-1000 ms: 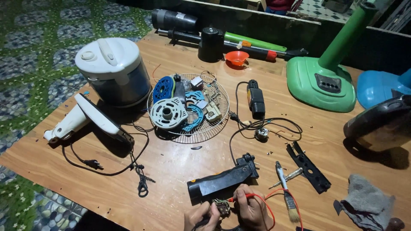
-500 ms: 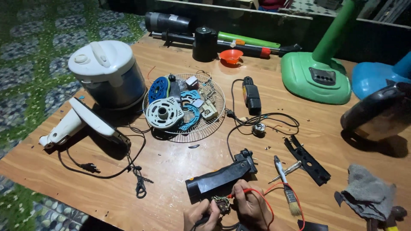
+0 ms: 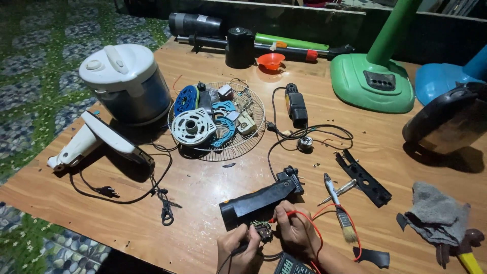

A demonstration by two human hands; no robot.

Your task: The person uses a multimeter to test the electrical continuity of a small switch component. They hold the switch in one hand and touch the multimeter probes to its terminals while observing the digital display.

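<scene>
Near edge of the wooden table (image 3: 203,187), bottom centre: our left hand (image 3: 237,248) pinches a black probe between thumb and fingers. Our right hand (image 3: 297,233) pinches a red probe (image 3: 276,219) the same way. Both tips meet on a small switch part (image 3: 263,231) with wires, lying between the two hands, just beside a black handle casing (image 3: 258,199). A red lead (image 3: 314,228) loops from the right hand to a meter (image 3: 291,265), cut off by the bottom edge.

No packages or signs. One pale label shows on a dark cylinder (image 3: 195,24) at the far edge; its print is too small to tell.

Count:
- one white cooker (image 3: 127,81), far left
- one white hair dryer (image 3: 96,139) with black cord, left edge
- one wire fan guard (image 3: 217,122) used as a tray, holding blue and white fan parts
- one green fan base (image 3: 373,83), far right
- one blue base (image 3: 446,76), partly seen, beyond it
- one orange funnel (image 3: 270,61)
- one paintbrush (image 3: 340,208), one grey rag (image 3: 436,213), one black bracket (image 3: 364,177)
- one hammer (image 3: 464,251) at the lower right corner, mostly out of frame

Open room: bare wood left of our hands, between the dryer cord and the near edge. Right side is crowded. Tiled floor (image 3: 30,66) shows past the left edge.
</scene>
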